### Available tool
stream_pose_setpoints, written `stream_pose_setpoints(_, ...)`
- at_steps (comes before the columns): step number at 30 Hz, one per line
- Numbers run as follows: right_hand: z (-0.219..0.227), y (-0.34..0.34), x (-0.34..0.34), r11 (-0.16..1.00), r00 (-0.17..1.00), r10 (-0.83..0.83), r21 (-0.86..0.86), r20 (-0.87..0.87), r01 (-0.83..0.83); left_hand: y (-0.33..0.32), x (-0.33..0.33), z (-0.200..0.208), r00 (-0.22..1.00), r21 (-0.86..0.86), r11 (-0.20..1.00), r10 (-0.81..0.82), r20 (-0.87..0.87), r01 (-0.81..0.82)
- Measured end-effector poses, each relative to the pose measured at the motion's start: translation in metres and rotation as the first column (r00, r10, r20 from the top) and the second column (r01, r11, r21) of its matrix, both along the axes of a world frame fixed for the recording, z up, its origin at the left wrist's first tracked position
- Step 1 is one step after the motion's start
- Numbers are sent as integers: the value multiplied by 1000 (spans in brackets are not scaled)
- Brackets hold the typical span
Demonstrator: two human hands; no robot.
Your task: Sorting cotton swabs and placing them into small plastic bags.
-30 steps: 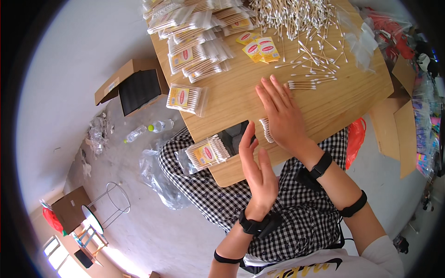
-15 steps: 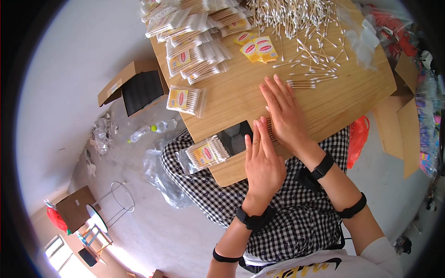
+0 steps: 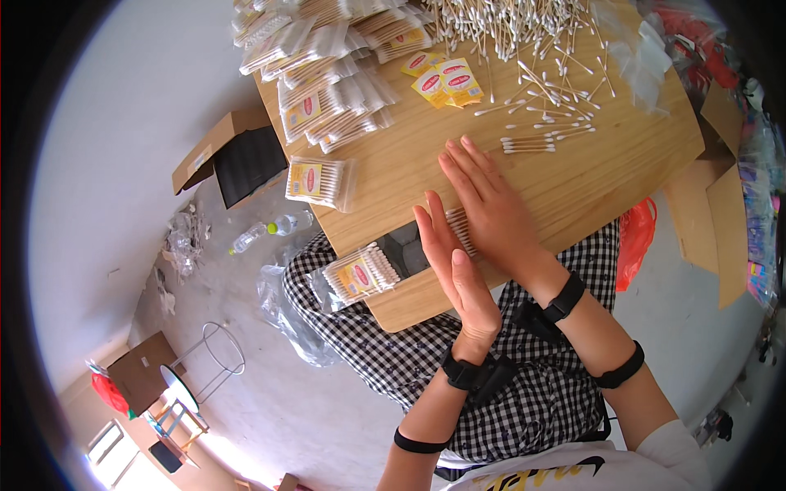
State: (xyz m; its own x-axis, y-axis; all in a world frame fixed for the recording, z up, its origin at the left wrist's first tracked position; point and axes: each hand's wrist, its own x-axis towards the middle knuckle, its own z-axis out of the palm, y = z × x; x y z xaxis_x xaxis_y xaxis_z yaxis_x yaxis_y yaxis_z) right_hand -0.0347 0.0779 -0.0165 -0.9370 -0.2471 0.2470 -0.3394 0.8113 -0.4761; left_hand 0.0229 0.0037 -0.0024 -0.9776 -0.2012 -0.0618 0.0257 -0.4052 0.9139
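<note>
My left hand (image 3: 460,274) is open and turned on its edge near the front of the wooden table (image 3: 573,188). Its fingers are straight. Right of it, my right hand (image 3: 498,214) is open too, fingers stretched out over the table. A row of cotton swabs (image 3: 460,229) lies between the two hands, partly hidden by them; I cannot tell which hand touches it. Left of my left hand lies a dark pad with a hexagon pattern (image 3: 403,248). Beside that pad, a clear bag filled with cotton swabs and a yellow card (image 3: 362,274) hangs partly past the table edge.
A filled swab bag (image 3: 315,182) lies at the left edge. Behind it are stacked swab bags (image 3: 332,102), yellow cards (image 3: 446,82), a loose swab heap (image 3: 512,29) and a small swab row (image 3: 528,145). Cardboard boxes (image 3: 696,204) and plastic bottles (image 3: 288,223) stand or lie beyond the table.
My left hand has rolled from palm down onto its edge, its fingers shifting left. My right hand has moved slightly left. More of the swab row shows between them.
</note>
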Motion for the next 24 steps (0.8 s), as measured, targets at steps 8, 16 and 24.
stream_pose_setpoints(8,-5,3,1,998,1000,-6,66,-22,7,-17,-7,5,997,100,992,72,41,-76)
stream_pose_setpoints(16,-6,-1,0,995,999,17,96,-37,-13,-10,-13,-1,999,18,999,-44,10,44)
stream_pose_setpoints(24,-2,1,1,984,1000,17,176,-13,-14,-40,-9,20,992,-46,991,123,-21,-124)
